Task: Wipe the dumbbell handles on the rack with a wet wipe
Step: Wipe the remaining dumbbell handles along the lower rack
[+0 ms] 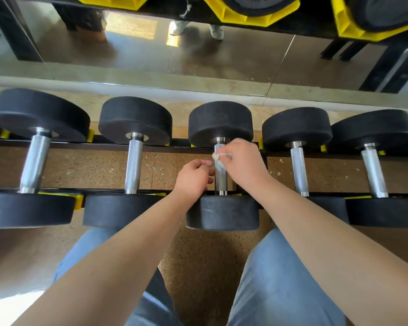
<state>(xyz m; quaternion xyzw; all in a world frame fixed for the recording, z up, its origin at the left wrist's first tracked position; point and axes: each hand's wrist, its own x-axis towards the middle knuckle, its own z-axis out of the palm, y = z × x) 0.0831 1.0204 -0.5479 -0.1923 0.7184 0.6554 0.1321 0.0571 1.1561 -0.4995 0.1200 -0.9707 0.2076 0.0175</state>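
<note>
1. The wet wipe (218, 158), white and crumpled, is pressed against the far part of the middle dumbbell's handle (220, 181), just below the far weight head.
2. The right hand (243, 163) pinches the wipe with curled fingers and comes at the steel bar from its right side.
3. The left hand (194, 178) sits on the bar's left side with its fingers curled in and the tips right at the metal. I cannot tell whether it grips the bar or a trailing end of the wipe.
4. That dumbbell lies across the rack (92, 144), its near head (222, 212) out over the front rail.
5. Two more dumbbells (133, 165) lie to the left and two (299, 169) to the right, side by side and apart, on yellow cradles (79, 199).
6. Behind the rack stands a mirror (151, 55). Below is speckled brown flooring (198, 267), with the person's jeans (280, 278) nearest.
</note>
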